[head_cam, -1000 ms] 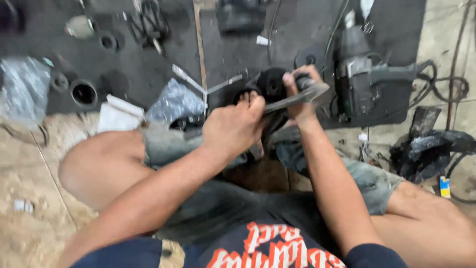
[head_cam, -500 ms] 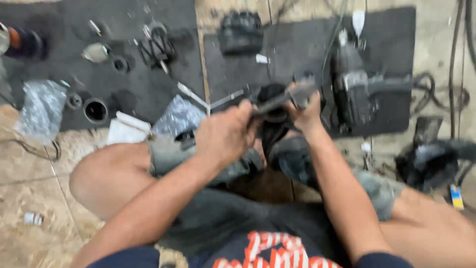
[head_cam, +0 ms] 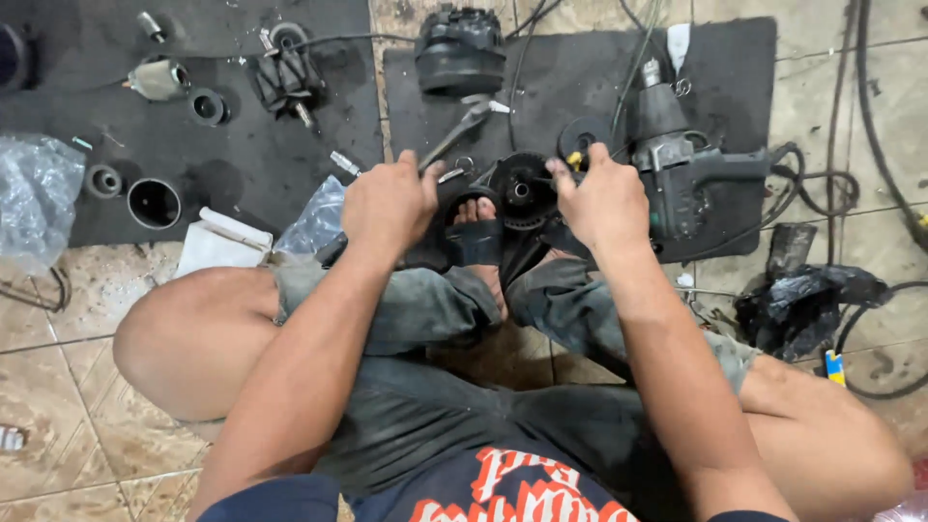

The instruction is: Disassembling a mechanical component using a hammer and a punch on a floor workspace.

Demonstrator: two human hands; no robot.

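Below, two hands, left hand (head_cam: 389, 203) and right hand (head_cam: 601, 198), flank one black gear (head_cam: 523, 188).

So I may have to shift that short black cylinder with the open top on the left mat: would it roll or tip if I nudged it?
The black cylinder stands upright on its end on the dark mat, so a light push would probably slide it, not roll it. It looks squat, so tipping seems unlikely. If knocked onto its side, its round wall would likely roll.
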